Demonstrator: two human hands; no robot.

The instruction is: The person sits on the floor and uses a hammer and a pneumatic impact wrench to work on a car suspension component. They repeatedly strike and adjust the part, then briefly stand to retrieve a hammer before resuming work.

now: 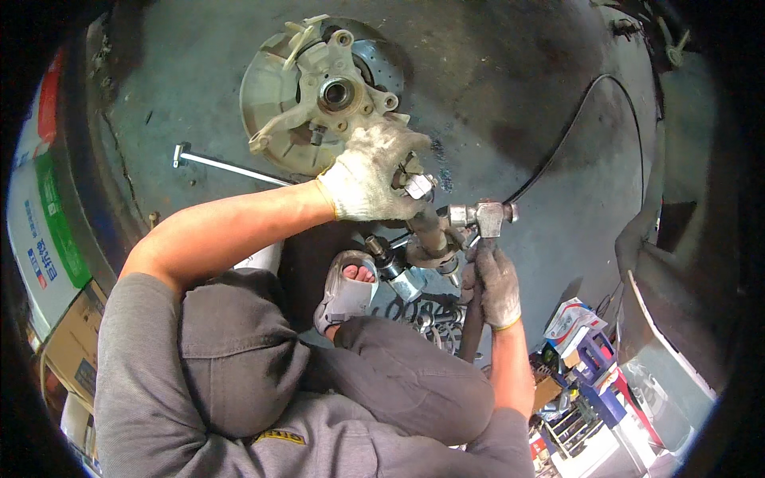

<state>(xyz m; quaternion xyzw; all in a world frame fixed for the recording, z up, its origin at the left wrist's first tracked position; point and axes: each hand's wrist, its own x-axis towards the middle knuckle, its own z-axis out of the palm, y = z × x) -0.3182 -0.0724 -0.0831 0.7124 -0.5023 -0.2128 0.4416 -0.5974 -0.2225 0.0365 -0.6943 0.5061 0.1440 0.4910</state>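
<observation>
My left hand [370,171], in a pale work glove, is closed around the upper part of a dark metal shaft assembly [430,239], at a silver fitting [420,186]. My gloved right hand [494,287] grips the handle of a hammer [492,217], whose metal head is beside that assembly. Beyond my left hand, a steering knuckle [319,111] with a brake shield [263,103] lies on the floor. A long chrome bar [215,165] passes behind my left forearm. A metal tool with a silver housing [402,279] lies just below the shaft assembly, partly hidden.
My sandalled foot [347,295] is below the parts, near scattered sockets or wrenches [438,327]. A black cable [558,147] loops across the grey floor [526,64] at right. Boxes [48,223] stand along the left; tool cases and packages [590,358] lie at lower right, beside a plastic bin [653,358].
</observation>
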